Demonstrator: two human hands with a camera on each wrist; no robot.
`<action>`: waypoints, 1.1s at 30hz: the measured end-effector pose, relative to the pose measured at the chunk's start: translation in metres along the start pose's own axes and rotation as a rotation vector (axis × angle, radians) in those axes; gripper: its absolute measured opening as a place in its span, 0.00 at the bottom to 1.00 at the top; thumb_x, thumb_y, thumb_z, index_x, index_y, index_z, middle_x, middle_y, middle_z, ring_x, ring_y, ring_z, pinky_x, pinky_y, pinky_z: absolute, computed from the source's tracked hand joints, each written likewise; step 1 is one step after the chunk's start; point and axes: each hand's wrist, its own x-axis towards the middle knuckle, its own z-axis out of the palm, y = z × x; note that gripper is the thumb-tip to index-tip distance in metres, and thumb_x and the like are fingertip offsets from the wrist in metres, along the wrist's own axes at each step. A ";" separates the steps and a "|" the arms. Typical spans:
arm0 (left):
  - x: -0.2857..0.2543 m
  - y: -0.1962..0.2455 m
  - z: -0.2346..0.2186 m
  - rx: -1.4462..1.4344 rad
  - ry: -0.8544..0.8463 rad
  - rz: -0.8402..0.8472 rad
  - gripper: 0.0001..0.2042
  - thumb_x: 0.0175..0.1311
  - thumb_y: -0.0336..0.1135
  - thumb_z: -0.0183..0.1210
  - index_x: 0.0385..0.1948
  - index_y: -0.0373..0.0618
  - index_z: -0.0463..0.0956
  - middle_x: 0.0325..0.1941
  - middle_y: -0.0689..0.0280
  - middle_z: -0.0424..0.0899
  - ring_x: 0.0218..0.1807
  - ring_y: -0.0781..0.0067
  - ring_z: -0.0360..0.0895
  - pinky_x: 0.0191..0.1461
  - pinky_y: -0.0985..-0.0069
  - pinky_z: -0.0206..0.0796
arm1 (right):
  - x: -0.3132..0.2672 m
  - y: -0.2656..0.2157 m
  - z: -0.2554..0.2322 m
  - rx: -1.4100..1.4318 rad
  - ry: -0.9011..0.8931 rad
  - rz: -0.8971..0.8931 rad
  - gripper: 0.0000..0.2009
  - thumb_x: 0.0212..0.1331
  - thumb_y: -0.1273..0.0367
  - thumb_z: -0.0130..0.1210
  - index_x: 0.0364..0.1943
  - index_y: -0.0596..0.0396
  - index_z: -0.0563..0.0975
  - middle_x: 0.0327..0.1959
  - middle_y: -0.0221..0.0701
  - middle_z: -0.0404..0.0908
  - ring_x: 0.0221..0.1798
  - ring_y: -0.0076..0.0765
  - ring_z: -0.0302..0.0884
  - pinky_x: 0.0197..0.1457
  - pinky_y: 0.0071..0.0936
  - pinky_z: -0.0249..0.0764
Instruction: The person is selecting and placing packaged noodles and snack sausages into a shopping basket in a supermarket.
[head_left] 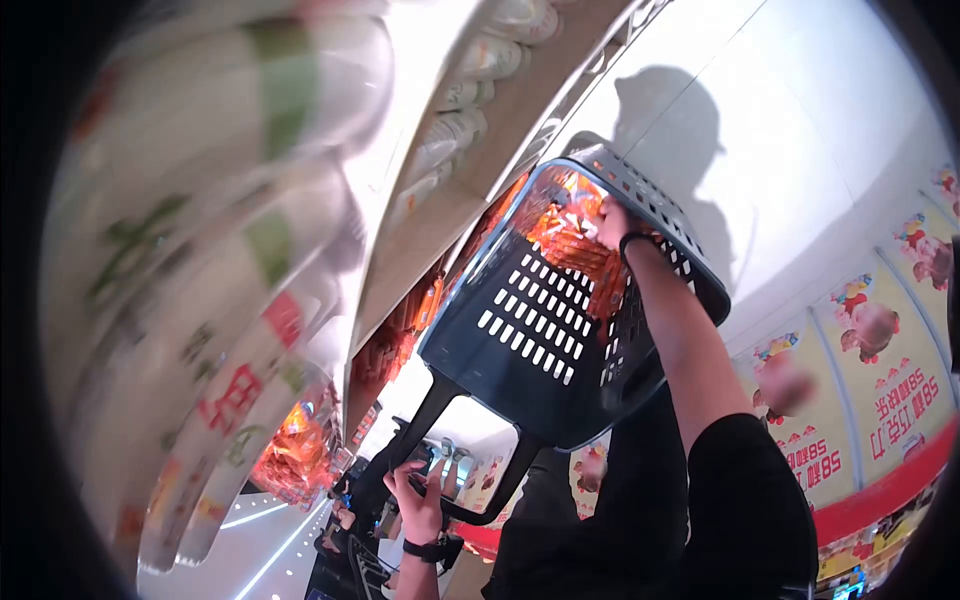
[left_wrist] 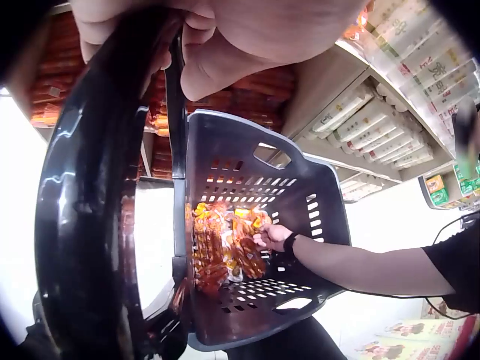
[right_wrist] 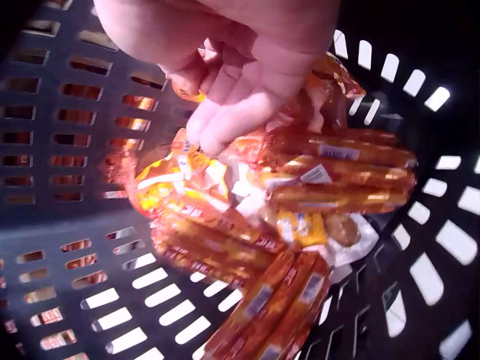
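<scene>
A dark shopping basket (head_left: pixel 470 330) with slotted walls hangs tilted in front of the person. The left hand (head_left: pixel 418 508) grips its black handle (left_wrist: pixel 82 195); the left wrist view has the fingers curled over the top of it. Deep in the basket, the right hand (right_wrist: pixel 232 82) has bent fingers at the crumpled wrapper of an orange sausage pack (right_wrist: pixel 326 97). Around and below that hand lie several more packs of sausages (right_wrist: pixel 337 169) in shiny red-orange wrapping, with a yellow packet (right_wrist: pixel 300 227) among them.
Shelves (head_left: pixel 400 260) to the left carry white wrapped rolls (left_wrist: pixel 375 124) and red-orange packs (head_left: pixel 400 320). Large white packages (head_left: pixel 230 250) stand very close on the left. Yellow posters (head_left: pixel 850 340) above a red band (head_left: pixel 890 480) curve along the right. Bright white floor lies beyond the basket.
</scene>
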 end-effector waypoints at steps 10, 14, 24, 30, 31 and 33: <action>0.002 -0.041 -0.012 -0.153 -0.174 0.026 0.28 0.65 0.30 0.72 0.65 0.47 0.69 0.64 0.53 0.60 0.56 0.62 0.73 0.64 0.63 0.73 | -0.210 -0.128 -0.131 0.214 -0.232 -0.209 0.21 0.70 0.50 0.62 0.40 0.57 0.87 0.33 0.47 0.90 0.41 0.58 0.90 0.49 0.49 0.85; 0.008 -0.047 -0.021 -0.204 -0.234 0.157 0.31 0.64 0.37 0.72 0.67 0.45 0.67 0.65 0.47 0.58 0.59 0.54 0.74 0.66 0.60 0.74 | -0.317 -0.197 -0.197 0.206 -0.296 -0.121 0.20 0.71 0.52 0.61 0.35 0.58 0.86 0.27 0.42 0.87 0.34 0.49 0.90 0.42 0.44 0.83; 0.039 -0.051 -0.076 -0.348 -0.738 0.525 0.36 0.68 0.56 0.70 0.66 0.36 0.69 0.62 0.42 0.78 0.72 0.46 0.73 0.76 0.60 0.67 | -0.537 -0.427 -0.292 0.756 -0.238 -0.147 0.09 0.74 0.78 0.48 0.34 0.54 0.76 0.21 0.23 0.78 0.22 0.17 0.75 0.28 0.20 0.70; 0.090 -0.071 0.016 -0.462 -0.767 0.851 0.36 0.72 0.57 0.62 0.71 0.36 0.70 0.63 0.50 0.86 0.68 0.52 0.82 0.74 0.60 0.69 | -0.604 -0.588 -0.333 0.881 -0.152 -0.321 0.06 0.72 0.76 0.48 0.36 0.54 0.75 0.23 0.26 0.78 0.20 0.21 0.73 0.27 0.20 0.69; 0.091 -0.072 0.015 -0.391 -0.816 0.874 0.36 0.72 0.57 0.62 0.73 0.39 0.71 0.64 0.50 0.86 0.68 0.51 0.82 0.74 0.59 0.69 | -0.611 -0.619 -0.341 0.876 -0.135 -0.332 0.05 0.72 0.75 0.49 0.36 0.53 0.75 0.23 0.25 0.77 0.20 0.21 0.72 0.27 0.20 0.69; 0.087 -0.070 -0.024 -0.254 -0.980 0.898 0.37 0.77 0.52 0.58 0.80 0.38 0.64 0.79 0.43 0.74 0.80 0.46 0.71 0.83 0.60 0.63 | -0.623 -0.687 -0.355 0.847 -0.122 -0.396 0.05 0.73 0.71 0.52 0.36 0.52 0.74 0.22 0.24 0.75 0.21 0.21 0.71 0.27 0.21 0.67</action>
